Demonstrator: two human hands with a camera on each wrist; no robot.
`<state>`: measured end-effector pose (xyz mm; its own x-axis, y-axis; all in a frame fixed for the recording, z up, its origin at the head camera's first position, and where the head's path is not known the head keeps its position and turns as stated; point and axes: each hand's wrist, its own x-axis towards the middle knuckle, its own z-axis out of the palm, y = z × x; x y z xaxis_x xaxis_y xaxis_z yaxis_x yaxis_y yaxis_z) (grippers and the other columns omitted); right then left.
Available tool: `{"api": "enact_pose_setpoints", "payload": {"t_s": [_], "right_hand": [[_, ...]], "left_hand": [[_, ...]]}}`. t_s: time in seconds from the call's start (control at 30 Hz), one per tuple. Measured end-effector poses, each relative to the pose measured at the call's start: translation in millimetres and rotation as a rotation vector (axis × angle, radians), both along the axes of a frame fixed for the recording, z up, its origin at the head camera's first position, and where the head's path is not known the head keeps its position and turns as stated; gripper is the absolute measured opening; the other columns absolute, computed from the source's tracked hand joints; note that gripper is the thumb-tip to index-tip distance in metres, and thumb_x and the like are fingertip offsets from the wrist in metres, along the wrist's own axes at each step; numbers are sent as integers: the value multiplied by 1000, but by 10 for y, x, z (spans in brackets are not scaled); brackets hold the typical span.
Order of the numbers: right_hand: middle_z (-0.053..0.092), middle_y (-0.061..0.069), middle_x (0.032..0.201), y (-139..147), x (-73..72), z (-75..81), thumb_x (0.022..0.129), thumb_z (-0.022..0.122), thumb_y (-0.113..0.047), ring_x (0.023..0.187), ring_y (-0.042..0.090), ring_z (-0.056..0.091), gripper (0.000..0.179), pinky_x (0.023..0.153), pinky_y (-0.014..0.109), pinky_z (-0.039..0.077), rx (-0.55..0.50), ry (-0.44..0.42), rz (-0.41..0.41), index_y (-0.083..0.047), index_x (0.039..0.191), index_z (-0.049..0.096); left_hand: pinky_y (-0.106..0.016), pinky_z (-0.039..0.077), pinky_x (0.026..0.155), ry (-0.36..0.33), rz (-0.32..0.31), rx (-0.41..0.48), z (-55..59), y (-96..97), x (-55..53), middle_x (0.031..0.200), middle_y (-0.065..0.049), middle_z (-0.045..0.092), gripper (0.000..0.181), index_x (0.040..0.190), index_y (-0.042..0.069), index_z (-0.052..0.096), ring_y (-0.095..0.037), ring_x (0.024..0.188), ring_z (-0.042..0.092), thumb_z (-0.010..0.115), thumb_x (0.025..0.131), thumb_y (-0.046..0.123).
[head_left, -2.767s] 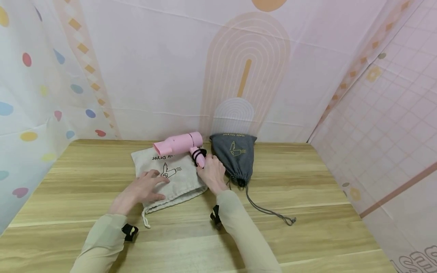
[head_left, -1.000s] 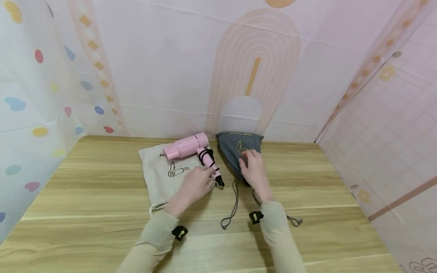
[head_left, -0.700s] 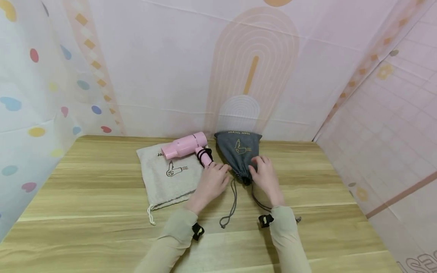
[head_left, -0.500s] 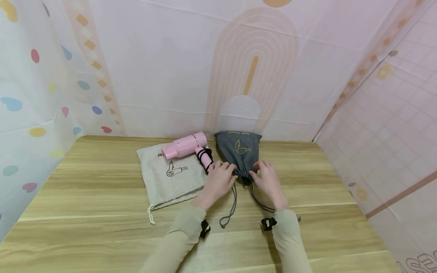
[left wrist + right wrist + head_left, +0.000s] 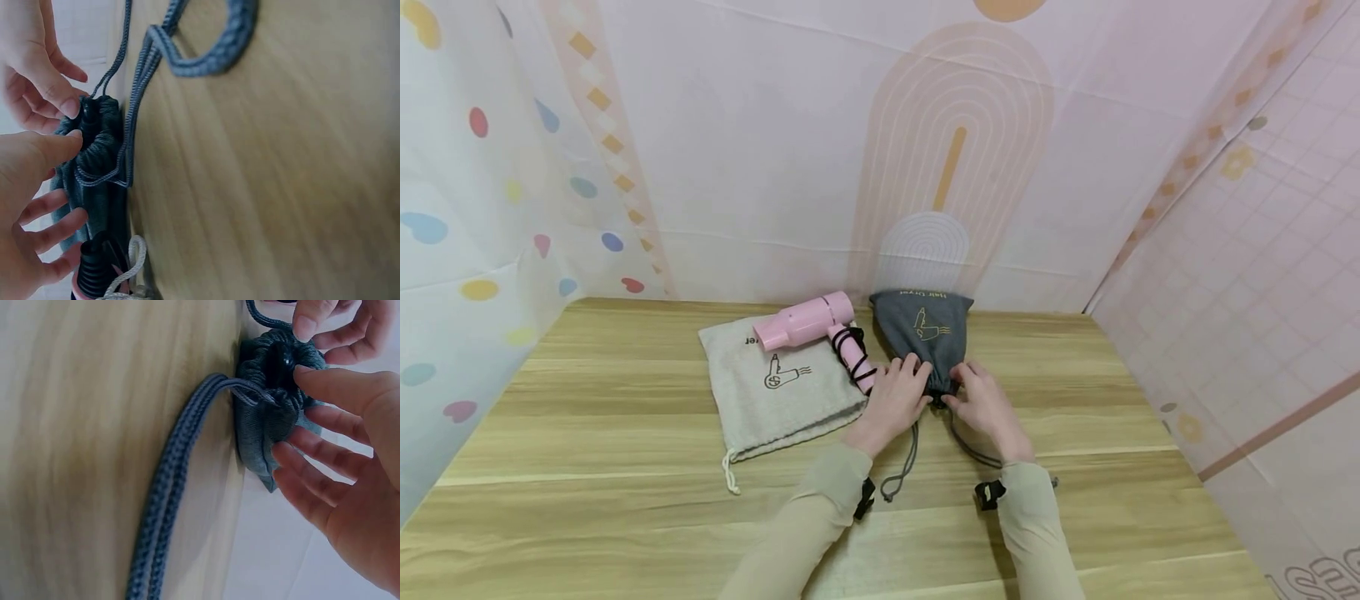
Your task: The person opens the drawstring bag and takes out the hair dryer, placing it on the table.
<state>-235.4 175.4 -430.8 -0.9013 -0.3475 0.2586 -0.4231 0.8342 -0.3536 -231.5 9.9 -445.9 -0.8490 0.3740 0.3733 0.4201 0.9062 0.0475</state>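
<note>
A dark grey drawstring bag (image 5: 923,346) with a yellow hair dryer print lies by the back wall, its gathered mouth facing me. My left hand (image 5: 893,398) pinches the left of that mouth between thumb and fingers. From the other side my right hand (image 5: 988,410) pinches it, thumb on the rim near the black opening, as the right wrist view shows. Grey drawstrings (image 5: 172,469) trail from both sides of the neck. Left of the bag, a pink hair dryer (image 5: 805,323) with black cord round its handle lies on a beige drawstring bag (image 5: 741,400).
Under everything is a wooden table (image 5: 625,517). A patterned cloth wall (image 5: 752,167) stands along its back edge, with more cloth at both sides. A white drawstring loop (image 5: 730,472) hangs off the beige bag's near corner.
The right hand let go of the hair dryer handle and moved right to the dark bag. My left hand left the beige bag and came right; both now pinch the dark bag's mouth.
</note>
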Motion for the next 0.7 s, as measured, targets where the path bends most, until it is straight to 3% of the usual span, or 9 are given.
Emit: {"api": "enact_pose_setpoints", "payload": {"t_s": [0.3, 0.47, 0.7], "right_hand": [[59, 12, 92, -34, -58, -44, 80, 74, -8, 79, 22, 58, 23, 69, 35, 50, 17, 48, 57, -2, 97, 60], [60, 10, 86, -25, -88, -67, 78, 75, -7, 74, 20, 58, 21, 65, 33, 50, 30, 117, 103, -3, 91, 60], [61, 12, 85, 8, -108, -74, 80, 72, 0, 75, 22, 61, 16, 65, 33, 52, 14, 129, 134, -1, 90, 61]], "left_hand": [[-35, 52, 66, 23, -14, -23, -38, 11, -62, 109, -4, 57, 40, 116, 15, 53, -25, 90, 59, 66, 86, 40], [-34, 52, 65, 29, -33, -33, -66, 12, -104, 108, -3, 59, 35, 114, 15, 54, -25, 89, 60, 65, 88, 35], [-34, 52, 67, 61, -52, -67, -62, 27, -131, 104, -2, 62, 33, 113, 15, 55, -24, 85, 62, 64, 89, 35]]}}
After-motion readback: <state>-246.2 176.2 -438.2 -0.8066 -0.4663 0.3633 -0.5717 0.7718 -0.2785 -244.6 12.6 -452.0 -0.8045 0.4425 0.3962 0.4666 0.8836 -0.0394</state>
